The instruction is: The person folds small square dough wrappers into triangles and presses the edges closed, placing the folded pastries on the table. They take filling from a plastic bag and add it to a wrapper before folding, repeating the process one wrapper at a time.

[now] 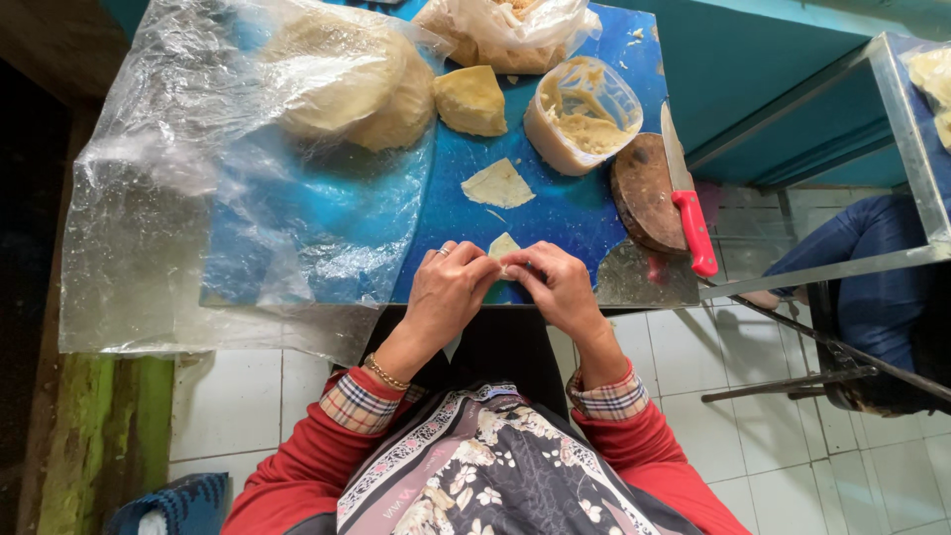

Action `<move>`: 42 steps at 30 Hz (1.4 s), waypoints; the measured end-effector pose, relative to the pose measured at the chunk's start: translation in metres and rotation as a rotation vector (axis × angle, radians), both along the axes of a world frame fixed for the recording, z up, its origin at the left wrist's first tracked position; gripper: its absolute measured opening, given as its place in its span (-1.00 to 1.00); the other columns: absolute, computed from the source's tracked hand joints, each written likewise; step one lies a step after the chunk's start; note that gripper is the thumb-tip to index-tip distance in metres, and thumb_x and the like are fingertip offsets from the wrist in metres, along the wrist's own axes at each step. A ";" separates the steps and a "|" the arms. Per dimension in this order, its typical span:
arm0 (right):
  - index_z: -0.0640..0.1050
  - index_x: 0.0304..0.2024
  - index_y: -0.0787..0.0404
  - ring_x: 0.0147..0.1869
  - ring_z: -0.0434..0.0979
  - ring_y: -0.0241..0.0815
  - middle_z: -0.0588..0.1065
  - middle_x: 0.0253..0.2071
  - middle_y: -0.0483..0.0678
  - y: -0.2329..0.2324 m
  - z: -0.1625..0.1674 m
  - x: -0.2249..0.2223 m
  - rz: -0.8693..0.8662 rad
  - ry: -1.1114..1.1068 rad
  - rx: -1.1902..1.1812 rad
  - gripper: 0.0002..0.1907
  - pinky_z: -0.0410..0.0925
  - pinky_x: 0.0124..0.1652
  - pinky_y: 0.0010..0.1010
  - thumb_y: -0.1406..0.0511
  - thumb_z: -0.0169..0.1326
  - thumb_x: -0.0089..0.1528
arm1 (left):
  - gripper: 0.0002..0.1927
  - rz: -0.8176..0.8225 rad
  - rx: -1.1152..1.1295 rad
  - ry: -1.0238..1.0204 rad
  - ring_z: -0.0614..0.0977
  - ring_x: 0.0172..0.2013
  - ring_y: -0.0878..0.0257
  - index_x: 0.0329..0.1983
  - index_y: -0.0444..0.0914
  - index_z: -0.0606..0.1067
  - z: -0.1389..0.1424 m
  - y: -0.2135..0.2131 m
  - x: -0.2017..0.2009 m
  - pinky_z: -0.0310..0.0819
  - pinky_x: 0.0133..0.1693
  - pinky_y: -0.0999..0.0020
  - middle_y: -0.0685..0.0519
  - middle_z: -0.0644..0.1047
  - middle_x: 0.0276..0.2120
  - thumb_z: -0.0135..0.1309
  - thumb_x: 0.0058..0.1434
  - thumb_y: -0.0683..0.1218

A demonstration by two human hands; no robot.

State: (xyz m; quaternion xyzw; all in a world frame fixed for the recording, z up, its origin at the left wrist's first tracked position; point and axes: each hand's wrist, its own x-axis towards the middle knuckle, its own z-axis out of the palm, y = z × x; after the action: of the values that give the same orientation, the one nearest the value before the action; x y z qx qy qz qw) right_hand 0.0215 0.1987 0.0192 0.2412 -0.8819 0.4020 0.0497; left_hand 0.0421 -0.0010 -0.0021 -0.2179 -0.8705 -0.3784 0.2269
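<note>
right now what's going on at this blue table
A person seated at the blue table pinches a small piece of dough between both hands, left hand and right hand meeting over the near edge. Another flat dough piece lies just beyond. A tub of filling, a large dough mound under plastic and a red-handled knife on a round board sit farther back.

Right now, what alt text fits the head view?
Left hand and right hand pinch a small dough piece together over a blue table. Beyond lie a flat dough sheet, a filling tub and a red-handled knife.
</note>
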 end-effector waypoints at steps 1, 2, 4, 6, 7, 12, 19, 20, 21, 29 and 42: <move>0.66 -0.21 0.24 -0.28 0.54 -0.24 0.57 -0.28 -0.06 -0.002 -0.002 0.001 -0.034 -0.002 -0.003 -0.89 0.39 -0.29 -0.45 0.37 0.27 0.21 | -0.92 0.009 0.005 -0.036 0.58 -0.25 0.12 -0.34 -0.15 0.58 0.000 0.002 -0.001 0.37 -0.22 0.17 0.10 0.53 -0.33 0.24 0.21 -0.07; 0.67 -0.24 0.24 -0.31 0.53 -0.24 0.57 -0.30 -0.06 -0.003 -0.004 0.001 -0.069 -0.002 -0.007 -0.89 0.39 -0.32 -0.45 0.36 0.29 0.19 | -0.92 0.015 0.009 -0.070 0.58 -0.26 0.13 -0.36 -0.14 0.58 0.000 0.003 -0.003 0.36 -0.23 0.17 0.10 0.53 -0.35 0.24 0.20 -0.07; 0.68 -0.24 0.24 -0.34 0.50 -0.22 0.52 -0.31 -0.02 -0.007 -0.006 0.001 -0.115 -0.037 -0.048 -0.87 0.38 -0.35 -0.43 0.35 0.32 0.16 | -0.89 0.033 0.035 -0.122 0.57 -0.28 0.11 -0.37 -0.15 0.58 0.000 0.004 -0.006 0.36 -0.24 0.16 0.07 0.52 -0.39 0.26 0.18 -0.05; 0.68 -0.26 0.23 -0.36 0.50 -0.21 0.52 -0.31 -0.02 -0.010 -0.005 0.001 -0.141 -0.052 -0.078 -0.87 0.38 -0.36 -0.42 0.35 0.32 0.15 | -0.88 0.044 0.056 -0.177 0.57 -0.29 0.10 -0.38 -0.16 0.58 0.000 0.005 -0.008 0.36 -0.24 0.16 0.07 0.52 -0.41 0.27 0.16 -0.06; 0.66 -0.27 0.22 -0.37 0.51 -0.20 0.54 -0.29 -0.04 -0.011 -0.005 0.002 -0.140 -0.049 -0.088 -0.89 0.39 -0.36 -0.41 0.36 0.31 0.15 | -0.89 0.048 0.064 -0.205 0.58 -0.29 0.10 -0.39 -0.17 0.57 0.000 0.005 -0.009 0.37 -0.23 0.15 0.09 0.53 -0.41 0.26 0.15 -0.07; 0.64 -0.15 0.22 -0.16 0.58 -0.05 0.56 -0.18 -0.04 -0.010 0.002 0.017 -0.040 0.307 0.118 -0.84 0.44 -0.19 -0.33 0.40 0.24 0.20 | -0.93 0.078 0.078 -0.161 0.56 -0.27 0.03 -0.38 -0.17 0.59 0.000 0.006 -0.008 0.41 -0.21 0.14 0.03 0.53 -0.39 0.25 0.13 -0.10; 0.66 -0.21 0.20 -0.25 0.51 -0.19 0.51 -0.27 -0.06 -0.010 -0.002 0.010 -0.132 0.028 -0.020 -0.89 0.38 -0.26 -0.40 0.35 0.26 0.21 | -0.93 -0.024 0.107 -0.042 0.56 -0.24 0.04 -0.28 -0.22 0.59 -0.001 0.003 0.001 0.39 -0.21 0.12 0.03 0.53 -0.33 0.19 0.19 -0.13; 0.66 -0.23 0.20 -0.30 0.49 -0.23 0.50 -0.30 -0.06 -0.009 -0.002 0.006 -0.169 -0.067 -0.035 -0.89 0.36 -0.30 -0.42 0.33 0.28 0.20 | -0.90 -0.082 0.106 0.001 0.56 -0.23 0.05 -0.26 -0.23 0.59 -0.002 0.002 0.001 0.38 -0.22 0.12 0.03 0.53 -0.31 0.19 0.17 -0.13; 0.66 -0.23 0.19 -0.32 0.48 -0.26 0.51 -0.31 -0.08 -0.009 -0.001 0.002 -0.169 -0.119 -0.016 -0.89 0.35 -0.32 -0.43 0.33 0.28 0.20 | -0.93 -0.064 0.071 -0.001 0.56 -0.22 0.06 -0.27 -0.22 0.57 -0.003 0.003 0.001 0.39 -0.21 0.13 0.05 0.53 -0.30 0.19 0.20 -0.13; 0.61 -0.18 0.16 -0.21 0.53 -0.10 0.56 -0.25 -0.12 -0.018 0.013 0.017 -0.102 0.359 0.211 -0.87 0.39 -0.24 -0.29 0.33 0.24 0.21 | -0.92 0.052 -0.023 -0.102 0.55 -0.25 0.03 -0.36 -0.22 0.54 -0.005 0.009 -0.015 0.37 -0.24 0.11 0.01 0.49 -0.35 0.18 0.21 -0.12; 0.61 -0.19 0.24 -0.21 0.55 -0.05 0.49 -0.27 -0.06 -0.016 0.009 0.008 -0.140 0.220 0.220 -0.84 0.40 -0.26 -0.23 0.30 0.24 0.23 | -0.95 0.020 -0.085 0.023 0.57 -0.24 0.07 -0.35 -0.17 0.51 -0.005 0.008 -0.012 0.42 -0.26 0.16 0.07 0.48 -0.34 0.14 0.23 -0.14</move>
State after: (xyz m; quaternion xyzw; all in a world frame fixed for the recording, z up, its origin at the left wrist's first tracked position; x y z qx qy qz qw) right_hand 0.0294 0.1827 0.0281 0.2257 -0.9245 0.2698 0.1470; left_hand 0.0304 0.0066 -0.0075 -0.2229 -0.8853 -0.3364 0.2310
